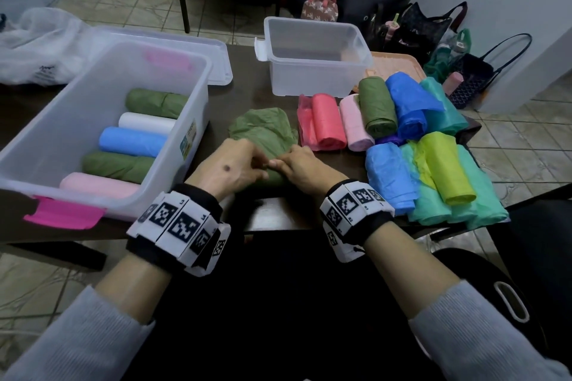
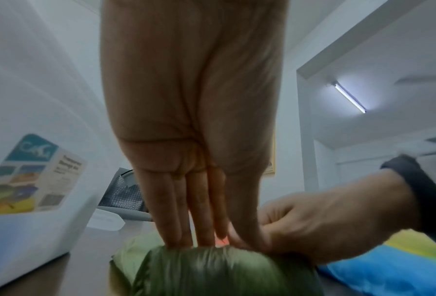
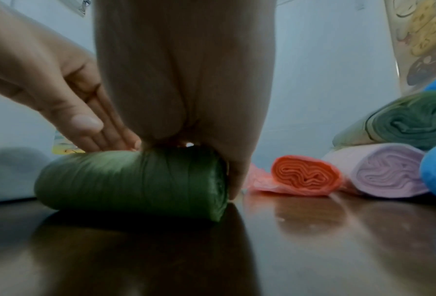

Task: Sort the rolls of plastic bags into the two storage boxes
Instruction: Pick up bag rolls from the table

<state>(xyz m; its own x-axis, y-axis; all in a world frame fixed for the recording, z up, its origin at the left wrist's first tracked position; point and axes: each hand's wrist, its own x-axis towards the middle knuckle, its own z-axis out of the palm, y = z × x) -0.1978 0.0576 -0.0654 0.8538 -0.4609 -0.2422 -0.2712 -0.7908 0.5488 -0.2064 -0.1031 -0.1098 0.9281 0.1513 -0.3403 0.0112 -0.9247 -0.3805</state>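
A green roll of plastic bags (image 1: 273,177) lies on the dark table near its front edge, with a loose green sheet (image 1: 261,130) spread behind it. My left hand (image 1: 235,165) presses straight fingers (image 2: 199,224) onto the top of the roll (image 2: 212,268). My right hand (image 1: 301,165) is curled over the roll's right end (image 3: 141,180), thumb (image 3: 233,180) down along its end face. The large clear box (image 1: 199,93) at left holds several rolls. The small clear box (image 1: 312,77) behind is empty.
Several loose rolls, red, pink, green, blue, teal and yellow (image 1: 414,139), lie at the right of the table. A box lid (image 1: 216,49) and a white plastic bag (image 1: 46,40) sit at back left. A peach tray (image 1: 399,62) lies behind the rolls; handbags stand on the floor.
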